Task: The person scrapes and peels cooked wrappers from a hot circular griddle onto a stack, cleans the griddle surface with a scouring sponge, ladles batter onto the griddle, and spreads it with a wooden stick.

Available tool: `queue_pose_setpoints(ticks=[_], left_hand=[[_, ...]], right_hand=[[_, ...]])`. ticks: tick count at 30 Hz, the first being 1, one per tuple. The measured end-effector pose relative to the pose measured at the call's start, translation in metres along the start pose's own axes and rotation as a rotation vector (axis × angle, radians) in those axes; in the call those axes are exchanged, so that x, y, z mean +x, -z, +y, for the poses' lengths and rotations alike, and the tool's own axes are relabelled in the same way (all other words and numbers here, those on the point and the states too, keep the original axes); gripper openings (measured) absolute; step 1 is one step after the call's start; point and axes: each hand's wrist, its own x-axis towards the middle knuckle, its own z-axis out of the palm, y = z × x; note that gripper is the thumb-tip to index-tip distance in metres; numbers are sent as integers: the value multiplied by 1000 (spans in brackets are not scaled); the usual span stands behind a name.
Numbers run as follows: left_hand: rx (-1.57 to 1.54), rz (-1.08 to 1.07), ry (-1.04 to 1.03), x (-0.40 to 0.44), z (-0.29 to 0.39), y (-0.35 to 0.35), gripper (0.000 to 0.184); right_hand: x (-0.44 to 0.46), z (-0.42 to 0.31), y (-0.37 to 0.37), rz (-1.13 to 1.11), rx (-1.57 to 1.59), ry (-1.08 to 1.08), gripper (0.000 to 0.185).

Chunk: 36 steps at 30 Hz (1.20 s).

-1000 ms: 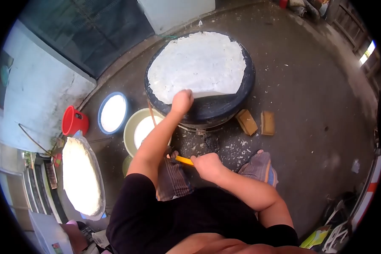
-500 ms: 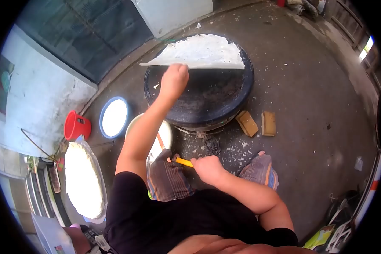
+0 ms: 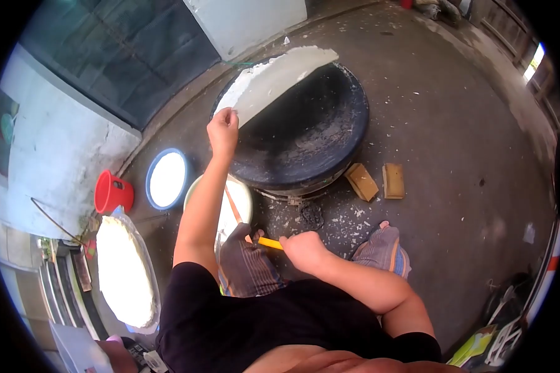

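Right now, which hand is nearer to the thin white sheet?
Left: the left hand grips the edge of the white sheet; the right hand is farther back, on a yellow handle.

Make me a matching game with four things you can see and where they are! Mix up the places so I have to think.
Things:
1. red bucket
2. yellow handle
3. thin white sheet
4. tan blocks

Places:
A. gripped in the right hand
B. on the floor, to the right of the round black pan in the picture
C. on the floor, to the left of the blue basin in the picture
D. pinched by the left hand, partly on the pan

Right pairs: 1-C, 2-A, 3-D, 4-B
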Motion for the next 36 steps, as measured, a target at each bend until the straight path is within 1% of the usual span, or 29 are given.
queue_pose_setpoints(ticks=[2,4,5,6,7,8,10,11,13,14,16,17,18,20,21,23,24,26,27,28,30,31,34,35,36], left_hand=[[-19,19,-29,-8,1,2,11],[177,-56,-415,-27,4,2,11],[188,-111,-456,-36,6,0,11],[201,-166,-494,-47,8,-3,13],[200,-192,-485,-57,13,-5,12],[208,-265,-464,-67,18,-4,11],[233,-391,-436,-83,4,-15,13],[236,-388,-434,-90,-6,-20,13],[85,-518,-127,-102,-22,-29,17],[89,-514,-120,-107,-29,-35,17],[2,-271,87,-110,-45,-46,25],[287,-81,-24,-113,-82,-63,33],[293,-75,-19,-102,-83,-67,33],[301,289,732,-80,-78,-73,34],[300,292,732,-68,-68,-65,34],[-182,215,1356,-42,-44,-40,29],[-186,212,1353,-41,-59,-41,29],[-648,-52,1236,-48,-98,-48,25],[-521,-79,1220,-45,-62,-38,19],[-522,-83,1215,-41,-53,-37,19],[-344,-176,919,-38,-42,-35,17],[-343,-177,918,-36,-35,-32,17],[-518,-198,574,-36,-14,-20,21],[-518,-199,575,-37,-6,-13,21],[-478,-182,619,-38,2,-5,21]], right_hand=[[0,1,0,6,1,1,12],[-1,1,0,10,2,4,12],[-1,1,2,13,23,10,12],[-3,0,3,13,46,18,13],[-3,0,3,9,47,23,13],[-4,0,4,-5,33,27,13],[-4,0,4,-18,17,37,14],[-4,0,4,-24,8,29,14],[-5,0,2,-33,0,26,14],[-5,1,0,-33,-12,20,14],[-5,1,-3,-39,-22,28,13],[-5,1,-2,-37,-24,25,13],[-5,1,-2,-34,-25,20,13],[-6,1,-1,-40,-26,27,12],[-5,2,-1,-41,-28,23,12],[-5,3,-3,-32,-44,33,12],[-5,4,-5,-25,-55,42,12],[-5,4,-6,-23,-48,36,13],[-4,4,-6,-20,-40,31,13],[-4,5,-6,-15,-41,28,13],[-4,4,-6,-29,-48,29,13],[-4,4,-4,-28,-47,28,13],[-5,3,-1,-36,-35,31,13],[-5,3,-2,-41,-27,32,14],[-5,4,-2,-45,-20,32,15]])
